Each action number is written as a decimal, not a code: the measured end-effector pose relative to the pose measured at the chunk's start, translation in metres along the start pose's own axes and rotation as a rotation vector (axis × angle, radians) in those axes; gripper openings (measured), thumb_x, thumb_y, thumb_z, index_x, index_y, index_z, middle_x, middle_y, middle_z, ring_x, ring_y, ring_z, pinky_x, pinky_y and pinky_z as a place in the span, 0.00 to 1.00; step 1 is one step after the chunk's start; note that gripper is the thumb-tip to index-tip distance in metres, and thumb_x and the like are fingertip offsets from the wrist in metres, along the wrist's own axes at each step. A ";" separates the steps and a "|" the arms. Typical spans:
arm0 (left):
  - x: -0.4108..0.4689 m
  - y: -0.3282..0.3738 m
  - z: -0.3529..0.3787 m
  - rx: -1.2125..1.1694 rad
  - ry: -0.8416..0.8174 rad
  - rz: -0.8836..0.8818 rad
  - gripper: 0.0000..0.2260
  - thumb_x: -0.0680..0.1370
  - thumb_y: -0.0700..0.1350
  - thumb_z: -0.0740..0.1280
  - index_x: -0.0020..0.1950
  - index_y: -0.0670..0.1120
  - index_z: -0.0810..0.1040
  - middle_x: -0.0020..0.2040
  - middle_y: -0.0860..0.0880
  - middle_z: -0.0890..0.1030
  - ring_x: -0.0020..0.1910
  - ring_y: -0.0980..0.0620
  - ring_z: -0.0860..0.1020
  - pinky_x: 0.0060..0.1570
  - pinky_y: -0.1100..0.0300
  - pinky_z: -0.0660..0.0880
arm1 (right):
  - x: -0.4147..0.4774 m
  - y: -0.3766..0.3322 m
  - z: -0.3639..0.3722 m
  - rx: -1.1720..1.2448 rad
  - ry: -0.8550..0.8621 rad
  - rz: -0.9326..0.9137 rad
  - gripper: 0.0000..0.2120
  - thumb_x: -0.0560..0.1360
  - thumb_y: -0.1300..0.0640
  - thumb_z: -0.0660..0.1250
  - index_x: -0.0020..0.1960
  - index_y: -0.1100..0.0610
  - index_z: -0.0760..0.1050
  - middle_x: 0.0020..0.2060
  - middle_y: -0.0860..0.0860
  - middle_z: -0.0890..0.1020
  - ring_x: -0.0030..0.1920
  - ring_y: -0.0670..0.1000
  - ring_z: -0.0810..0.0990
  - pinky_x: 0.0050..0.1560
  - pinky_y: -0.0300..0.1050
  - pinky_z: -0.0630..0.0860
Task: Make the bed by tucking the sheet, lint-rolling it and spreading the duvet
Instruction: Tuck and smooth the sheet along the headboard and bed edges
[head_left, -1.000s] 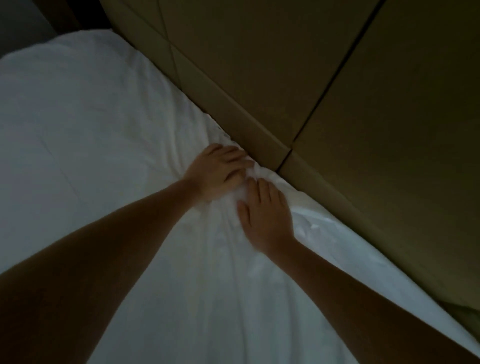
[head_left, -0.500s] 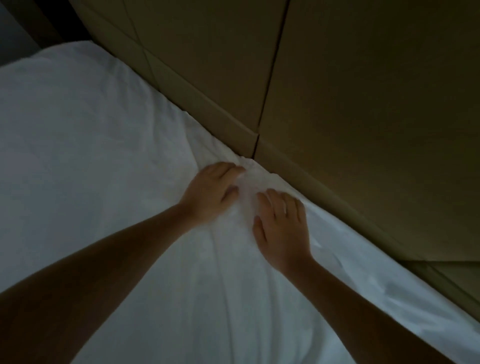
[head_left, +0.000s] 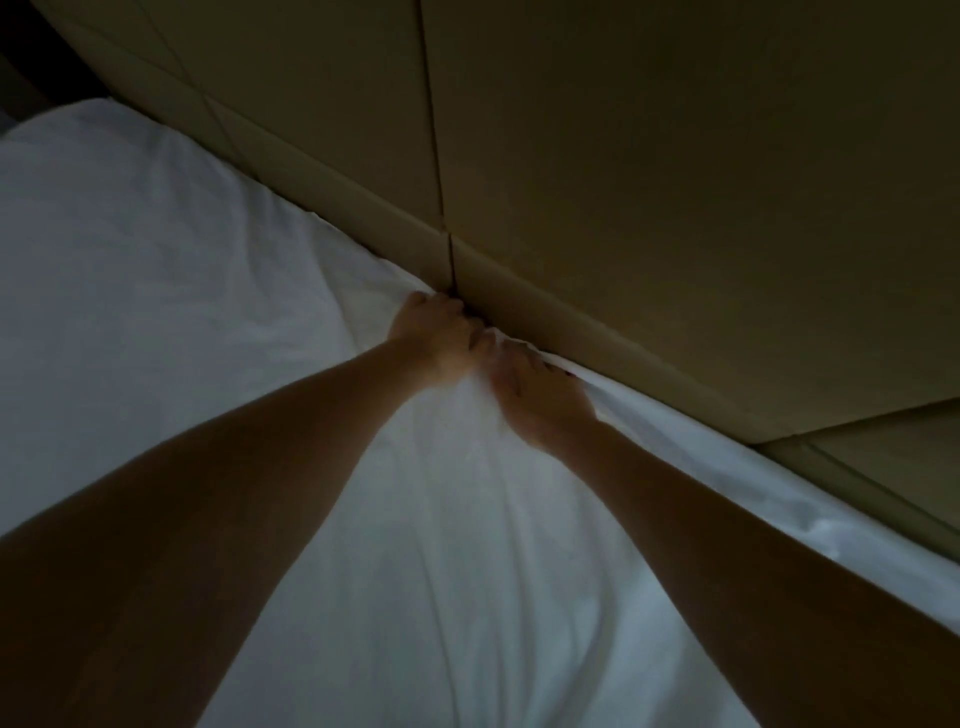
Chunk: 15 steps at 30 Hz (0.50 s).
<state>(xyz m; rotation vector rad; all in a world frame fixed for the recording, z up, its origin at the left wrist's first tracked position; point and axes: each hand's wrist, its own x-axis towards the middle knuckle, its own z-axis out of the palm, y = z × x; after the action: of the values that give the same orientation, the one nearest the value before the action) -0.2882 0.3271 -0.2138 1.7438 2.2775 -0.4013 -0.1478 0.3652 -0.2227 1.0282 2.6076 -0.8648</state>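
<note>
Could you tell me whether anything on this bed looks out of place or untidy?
The sheet is bunched where the left hand and right hand meet at the wall panel, with creases fanning out from them; right of them its edge looks rumpled, likely untucked.

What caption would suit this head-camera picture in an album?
Left hand and right hand press the white sheet down at its edge beside the padded panel.

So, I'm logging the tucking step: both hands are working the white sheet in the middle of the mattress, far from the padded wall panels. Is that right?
Not the middle. The head view shows the left hand and right hand working the white sheet at its edge, right against the padded wall panels, by the seam between two of them.
</note>
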 end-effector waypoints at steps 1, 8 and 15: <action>0.000 -0.002 -0.001 -0.049 -0.034 -0.016 0.18 0.82 0.51 0.49 0.66 0.49 0.71 0.64 0.45 0.73 0.66 0.46 0.68 0.64 0.52 0.63 | -0.002 0.003 -0.005 0.008 -0.018 -0.015 0.23 0.83 0.50 0.46 0.75 0.56 0.57 0.73 0.53 0.64 0.70 0.54 0.66 0.68 0.48 0.63; -0.040 0.019 0.014 -0.262 0.324 -0.083 0.16 0.77 0.43 0.57 0.63 0.41 0.74 0.59 0.42 0.77 0.60 0.43 0.74 0.54 0.51 0.72 | -0.065 0.040 -0.001 -0.347 0.296 -0.154 0.20 0.74 0.51 0.51 0.47 0.58 0.80 0.48 0.56 0.83 0.45 0.57 0.83 0.48 0.48 0.79; -0.037 0.063 0.022 -0.241 0.131 -0.141 0.24 0.80 0.52 0.48 0.71 0.42 0.66 0.71 0.44 0.68 0.72 0.47 0.63 0.67 0.52 0.59 | -0.077 0.038 -0.006 -0.234 0.106 -0.014 0.38 0.72 0.40 0.32 0.75 0.55 0.55 0.76 0.55 0.57 0.74 0.57 0.58 0.74 0.53 0.52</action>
<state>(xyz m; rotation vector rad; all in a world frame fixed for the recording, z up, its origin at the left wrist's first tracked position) -0.2177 0.3015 -0.2256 1.5385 2.4310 -0.0339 -0.0655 0.3477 -0.2050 1.0163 2.7243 -0.5035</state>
